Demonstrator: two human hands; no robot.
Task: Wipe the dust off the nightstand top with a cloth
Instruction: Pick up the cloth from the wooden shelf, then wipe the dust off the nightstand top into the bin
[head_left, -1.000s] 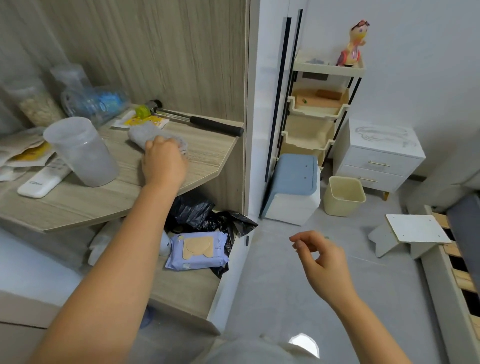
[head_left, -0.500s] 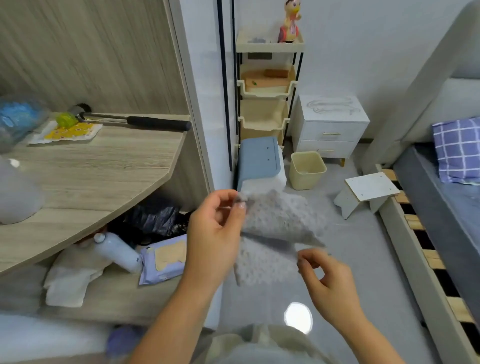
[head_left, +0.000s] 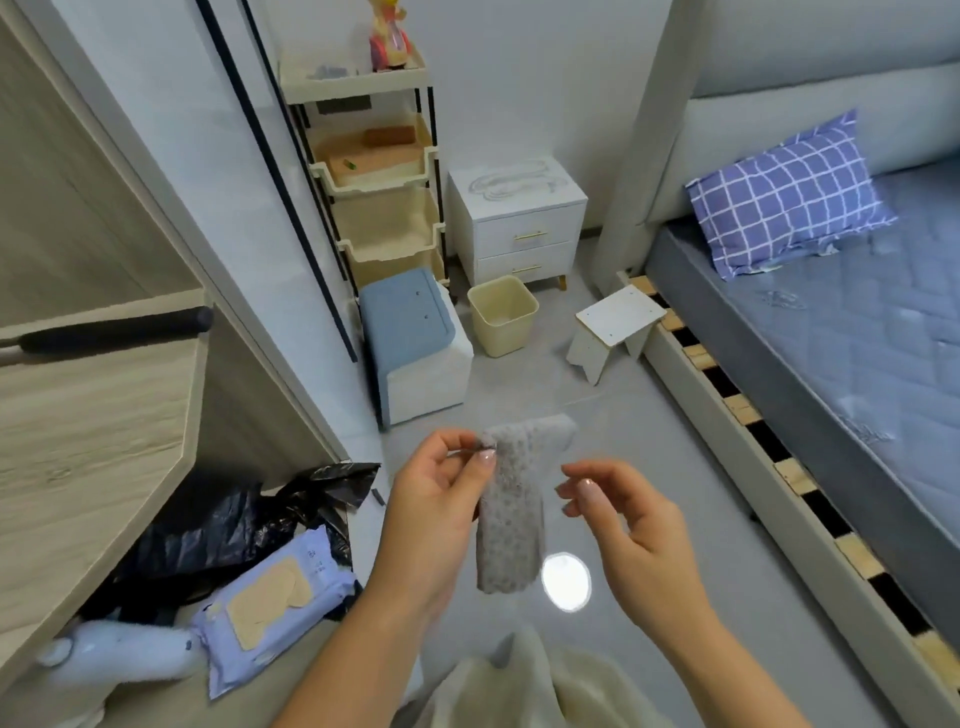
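On the far left is the wood desk (head_left: 93, 415) w/ a black-handled tool (head_left: 111, 328) lying on it. Below it we see a black bag (head_left: 218, 525) and a pack of wipes (head_left: 270, 597) on the low shelf.

Next comes our left hand (head_left: 431, 499). Its thumb and first fingers (head_left: 485, 460) are pinched shut on the top corner of the cloth (head_left: 511, 509). The cloth is gray and fuzzy. It hangs straight down from that pinch, so its long way runs up and down, w/ one top flap sticking out to the right. It is in the air in front of us, not on anything.

Just right of the cloth is our right hand (head_left: 623, 519). Its fingers (head_left: 584, 488) are curled but apart, holding nothing. They are very near the cloth edge but not touching it.

The nightstand (head_left: 519, 218) is the white one w/ two drawers, far ahead past the blue stool (head_left: 410, 338) and the small bin (head_left: 501, 322), btw the shelf rack (head_left: 374, 171) and the bed (head_left: 831, 338). Its top has gray dust marks. It lies straight ahead and a bit right of the cloth, well apart from both hands.

We think the next job is to walk over there. The left hand already has the cloth, so it looks like the one to wipe. The right hand may grab the loose flap first to spread or fold it.
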